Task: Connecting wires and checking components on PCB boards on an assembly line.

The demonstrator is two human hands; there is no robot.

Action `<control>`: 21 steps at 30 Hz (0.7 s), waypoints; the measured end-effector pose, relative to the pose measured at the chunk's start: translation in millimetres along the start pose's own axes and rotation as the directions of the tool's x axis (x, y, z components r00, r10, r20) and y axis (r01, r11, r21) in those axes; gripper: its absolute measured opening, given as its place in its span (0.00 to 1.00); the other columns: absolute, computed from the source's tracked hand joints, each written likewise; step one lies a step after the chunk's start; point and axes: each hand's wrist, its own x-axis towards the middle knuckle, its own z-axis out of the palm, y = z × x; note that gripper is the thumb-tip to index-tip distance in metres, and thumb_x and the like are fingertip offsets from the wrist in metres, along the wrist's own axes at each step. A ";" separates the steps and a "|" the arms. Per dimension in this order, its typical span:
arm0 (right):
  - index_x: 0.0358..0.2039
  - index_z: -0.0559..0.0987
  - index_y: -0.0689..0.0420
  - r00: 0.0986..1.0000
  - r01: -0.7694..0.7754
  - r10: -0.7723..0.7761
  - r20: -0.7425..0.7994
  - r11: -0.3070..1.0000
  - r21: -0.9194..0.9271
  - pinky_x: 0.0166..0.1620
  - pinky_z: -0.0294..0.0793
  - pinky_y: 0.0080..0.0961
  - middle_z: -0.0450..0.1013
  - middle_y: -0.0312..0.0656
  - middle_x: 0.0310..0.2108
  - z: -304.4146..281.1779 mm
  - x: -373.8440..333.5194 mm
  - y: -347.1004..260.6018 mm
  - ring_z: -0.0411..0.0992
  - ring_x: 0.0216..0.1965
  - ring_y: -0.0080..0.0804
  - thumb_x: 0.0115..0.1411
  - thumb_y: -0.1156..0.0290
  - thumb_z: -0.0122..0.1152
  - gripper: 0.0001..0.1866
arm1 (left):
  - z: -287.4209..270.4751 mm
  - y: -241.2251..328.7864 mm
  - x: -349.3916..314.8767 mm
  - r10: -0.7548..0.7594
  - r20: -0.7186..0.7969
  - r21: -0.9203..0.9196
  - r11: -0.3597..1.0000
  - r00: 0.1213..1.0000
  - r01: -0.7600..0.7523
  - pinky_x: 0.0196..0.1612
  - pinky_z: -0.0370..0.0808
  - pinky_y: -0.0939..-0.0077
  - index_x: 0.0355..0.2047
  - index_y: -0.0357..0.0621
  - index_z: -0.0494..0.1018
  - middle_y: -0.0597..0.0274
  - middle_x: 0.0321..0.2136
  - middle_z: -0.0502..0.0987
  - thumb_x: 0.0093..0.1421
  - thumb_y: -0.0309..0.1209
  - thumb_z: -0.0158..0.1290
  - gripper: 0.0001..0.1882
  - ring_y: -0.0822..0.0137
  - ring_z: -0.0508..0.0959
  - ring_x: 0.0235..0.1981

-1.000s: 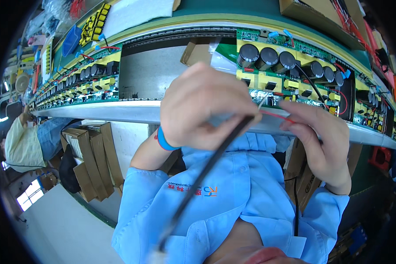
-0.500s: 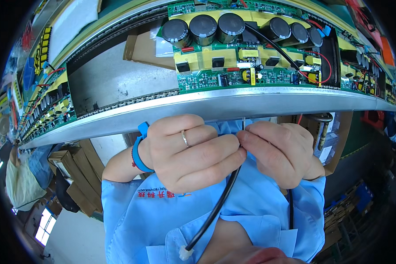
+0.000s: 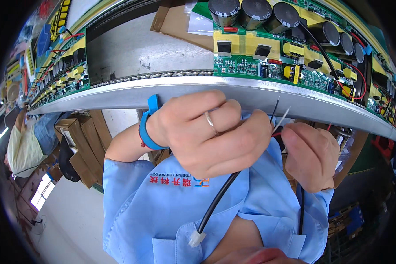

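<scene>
My left hand (image 3: 207,132), with a ring and a blue wrist strap (image 3: 146,125), is closed around a black cable (image 3: 218,200). The cable hangs down over my blue shirt and ends in a small white connector (image 3: 197,238). My right hand (image 3: 310,154) pinches the thin wire ends (image 3: 277,115), black, white and red, that stick up between the two hands. A second black cable (image 3: 300,211) drops below the right hand. Both hands sit just under the metal edge of the line (image 3: 119,94).
A green circuit board (image 3: 268,57) with large black capacitors (image 3: 251,11) lies on the line above my hands. More boards (image 3: 59,79) run off to the left. Cardboard boxes (image 3: 79,141) stand below, and another person (image 3: 22,145) sits at far left.
The view has closed in on the hands and the board. The thin wire ends now stand out above my fingers, and the cable's white connector hangs in view over my shirt.
</scene>
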 end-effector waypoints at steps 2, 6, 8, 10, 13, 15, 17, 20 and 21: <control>0.38 0.82 0.62 0.993 0.062 -0.041 0.110 0.978 -0.197 0.18 0.59 0.15 0.76 0.44 0.34 -0.6 5.9 -1.7 0.66 0.19 0.21 0.45 0.76 0.65 0.16 | -1.1 3.2 -0.2 -0.023 0.033 0.024 0.999 0.999 0.022 0.27 0.67 0.79 0.32 0.46 0.78 0.66 0.31 0.80 0.45 0.28 0.63 0.12 0.72 0.73 0.21; 0.36 0.83 0.61 0.989 0.124 -0.096 0.111 0.951 -0.282 0.18 0.58 0.15 0.75 0.42 0.34 7.2 10.8 8.8 0.65 0.18 0.20 0.46 0.76 0.65 0.14 | 8.1 9.4 -1.4 -0.135 -0.008 0.049 0.990 0.991 0.135 0.22 0.62 0.84 0.31 0.40 0.79 0.57 0.34 0.82 0.46 0.28 0.60 0.10 0.75 0.71 0.18; 0.36 0.82 0.61 0.991 0.130 -0.108 0.081 0.927 -0.353 0.18 0.59 0.14 0.75 0.42 0.34 13.9 10.4 15.1 0.65 0.18 0.20 0.48 0.77 0.64 0.12 | 10.4 4.7 -1.7 -0.167 0.002 0.032 0.986 0.986 0.166 0.20 0.60 0.86 0.31 0.38 0.79 0.55 0.34 0.82 0.46 0.27 0.59 0.10 0.76 0.70 0.16; 0.35 0.82 0.61 0.990 0.131 -0.105 0.091 0.925 -0.358 0.18 0.59 0.14 0.75 0.43 0.34 16.4 10.6 20.8 0.65 0.17 0.20 0.48 0.77 0.64 0.12 | 11.3 -2.6 -2.8 -0.118 0.066 0.074 0.991 0.991 0.113 0.18 0.58 0.87 0.31 0.36 0.79 0.53 0.34 0.82 0.45 0.27 0.59 0.11 0.78 0.68 0.15; 0.35 0.82 0.62 0.990 0.133 -0.103 0.101 0.924 -0.358 0.17 0.59 0.13 0.76 0.44 0.34 18.8 12.0 24.7 0.66 0.17 0.20 0.49 0.78 0.64 0.11 | 9.0 -3.0 -2.2 -0.168 0.120 0.072 0.985 0.979 0.160 0.18 0.58 0.87 0.31 0.36 0.79 0.52 0.34 0.82 0.45 0.27 0.59 0.12 0.79 0.68 0.16; 0.35 0.81 0.62 0.990 0.131 -0.102 0.101 0.927 -0.351 0.17 0.59 0.13 0.76 0.45 0.34 21.2 11.4 26.4 0.67 0.17 0.20 0.49 0.78 0.64 0.10 | 8.0 -3.5 -2.5 -0.179 0.151 0.080 0.983 0.972 0.168 0.18 0.59 0.87 0.31 0.35 0.79 0.52 0.34 0.82 0.45 0.27 0.59 0.12 0.79 0.68 0.16; 0.35 0.81 0.62 0.991 0.117 -0.083 0.109 0.929 -0.350 0.18 0.60 0.13 0.77 0.46 0.35 23.8 9.3 27.3 0.68 0.18 0.20 0.50 0.78 0.64 0.10 | 9.0 -4.3 -3.8 -0.188 0.179 0.085 0.981 0.966 0.175 0.18 0.59 0.87 0.31 0.35 0.79 0.52 0.34 0.82 0.45 0.27 0.59 0.12 0.79 0.68 0.16; 0.35 0.81 0.62 0.990 0.099 -0.059 0.126 0.936 -0.339 0.18 0.62 0.13 0.77 0.46 0.35 24.3 9.9 28.1 0.69 0.18 0.20 0.51 0.77 0.63 0.10 | 13.1 -4.0 -5.9 -0.205 0.168 0.092 0.977 0.964 0.191 0.18 0.59 0.87 0.31 0.35 0.79 0.53 0.34 0.82 0.45 0.27 0.59 0.12 0.79 0.68 0.16; 0.35 0.81 0.62 0.990 0.097 -0.057 0.127 0.937 -0.335 0.18 0.62 0.13 0.77 0.46 0.35 24.7 10.0 28.2 0.69 0.18 0.20 0.51 0.77 0.63 0.10 | 13.6 -3.8 -6.3 -0.210 0.159 0.088 0.976 0.965 0.198 0.18 0.59 0.87 0.31 0.35 0.79 0.53 0.33 0.82 0.44 0.27 0.58 0.12 0.78 0.68 0.15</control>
